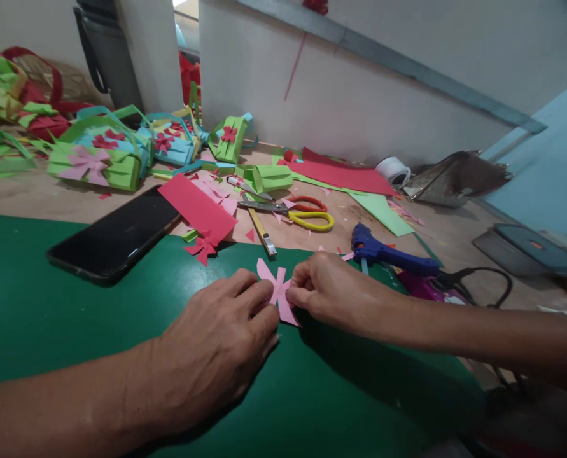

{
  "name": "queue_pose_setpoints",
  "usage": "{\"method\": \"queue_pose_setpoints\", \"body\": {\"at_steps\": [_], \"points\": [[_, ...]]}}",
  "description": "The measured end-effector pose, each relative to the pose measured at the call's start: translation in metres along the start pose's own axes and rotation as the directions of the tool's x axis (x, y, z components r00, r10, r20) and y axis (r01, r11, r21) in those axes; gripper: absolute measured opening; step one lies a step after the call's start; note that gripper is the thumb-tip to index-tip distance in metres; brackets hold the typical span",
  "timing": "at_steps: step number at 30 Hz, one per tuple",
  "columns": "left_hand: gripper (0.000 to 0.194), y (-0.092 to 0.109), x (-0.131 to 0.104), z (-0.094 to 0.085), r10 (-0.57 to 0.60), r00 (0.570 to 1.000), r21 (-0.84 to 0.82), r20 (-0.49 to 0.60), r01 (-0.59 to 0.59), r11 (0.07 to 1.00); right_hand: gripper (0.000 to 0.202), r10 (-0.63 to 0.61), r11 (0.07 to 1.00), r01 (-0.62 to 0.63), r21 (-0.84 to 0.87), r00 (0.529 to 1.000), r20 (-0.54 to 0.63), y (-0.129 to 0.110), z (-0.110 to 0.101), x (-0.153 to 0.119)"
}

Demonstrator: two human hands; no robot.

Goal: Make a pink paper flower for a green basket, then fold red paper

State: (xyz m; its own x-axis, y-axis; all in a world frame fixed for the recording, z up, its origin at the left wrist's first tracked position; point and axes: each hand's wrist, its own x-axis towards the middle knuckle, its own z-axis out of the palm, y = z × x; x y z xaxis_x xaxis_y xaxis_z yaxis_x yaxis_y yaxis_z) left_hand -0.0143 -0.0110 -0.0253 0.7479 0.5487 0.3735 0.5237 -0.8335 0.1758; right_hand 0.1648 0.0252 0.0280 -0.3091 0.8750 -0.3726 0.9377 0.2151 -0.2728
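- Left hand (238, 318): bare, knuckles creased, back ridged
- Left forearm (92, 388): bare, broad, towards eight o'clock
- Right hand (328, 286): bare, rounded
- Right forearm (455, 327): bare, towards four o'clock

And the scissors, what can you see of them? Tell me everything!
The scissors have grey blades that look like metal and two finger loops that look like plastic, one orange-red and one yellow. They lie flat on the tan tabletop, blades pointing left, loops spread apart. The blades cross the far end of a yellow cutter, and a small pink paper scrap sits by where they join. The left hand and right hand aren't touching them.
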Motion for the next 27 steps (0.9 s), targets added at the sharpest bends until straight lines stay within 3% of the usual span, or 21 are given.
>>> {"method": "queue_pose_setpoints", "body": {"at_steps": [16,27], "points": [[0.027,0.0,0.001,-0.001,-0.014,0.999,-0.032,0.042,0.016,0.999,0.01,0.008,0.979,-0.003,-0.205,1.0,0.024,-0.012,-0.011,0.008],[0.026,0.002,0.0,-0.004,-0.026,0.997,-0.033,0.071,0.028,0.999,0.018,0.078,0.971,-0.036,-0.234,0.982,0.17,-0.024,-0.022,0.025]]}}
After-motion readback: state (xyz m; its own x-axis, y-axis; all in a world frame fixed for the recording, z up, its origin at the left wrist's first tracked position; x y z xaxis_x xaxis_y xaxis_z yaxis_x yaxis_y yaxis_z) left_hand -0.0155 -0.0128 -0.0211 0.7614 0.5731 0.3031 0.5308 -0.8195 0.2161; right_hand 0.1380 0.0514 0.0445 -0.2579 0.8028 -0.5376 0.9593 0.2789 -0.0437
